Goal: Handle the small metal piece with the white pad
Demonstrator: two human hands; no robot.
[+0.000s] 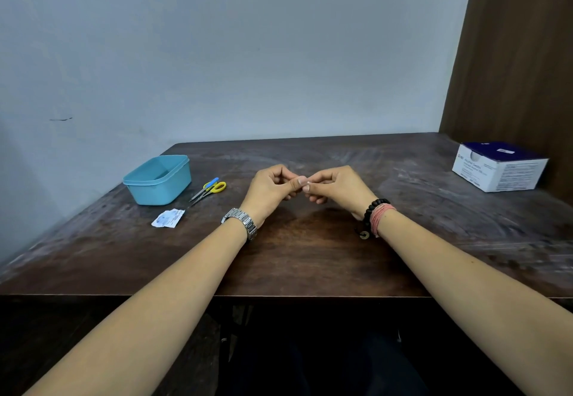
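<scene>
- Left hand (271,186) and right hand (333,186) meet fingertip to fingertip above the middle of the dark wooden table (294,259).
- Both have fingers curled; together they pinch a small white item (305,181), mostly hidden, so what it is cannot be told.
- Left wrist: metal watch (242,223). Right wrist: black bead bracelet (373,214) beside pink thread.
- Left of the hands: yellow-handled scissors (210,189), a blue tub (158,178), a torn white wrapper (169,218) nearer the table's front.
- Far right, well apart: white-and-blue box (499,167).
</scene>
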